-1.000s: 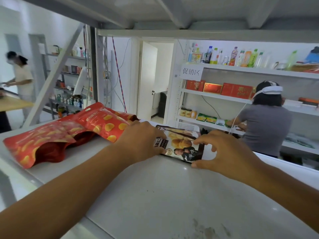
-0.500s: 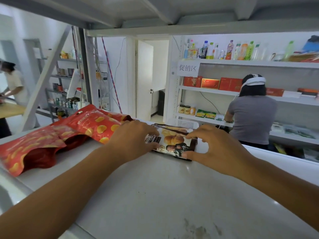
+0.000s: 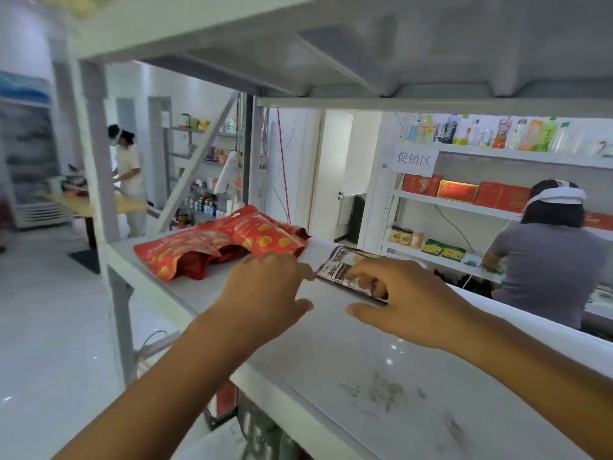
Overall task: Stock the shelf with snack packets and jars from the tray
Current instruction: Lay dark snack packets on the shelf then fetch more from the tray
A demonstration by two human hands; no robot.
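On the shelf (image 3: 361, 356) — red packets (image 3: 232, 242), dark packet (image 3: 338, 266).

The near end of the dark snack packet (image 3: 335, 268) is hidden under the right hand (image 3: 408, 300).

White paper sign (image 3: 413, 159) at 2 o'clock, on far shelf unit (image 3: 497, 155), read "促销区". Print on dark snack pkt (image 3: 340, 267) & red pkts (image 3: 232, 239): too blurred.

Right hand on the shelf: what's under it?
A dark snack packet lies flat on the white shelf under the right hand and its fingers. The packet's far left end shows, with print. The hand covers the near right part, so that cannot be seen.
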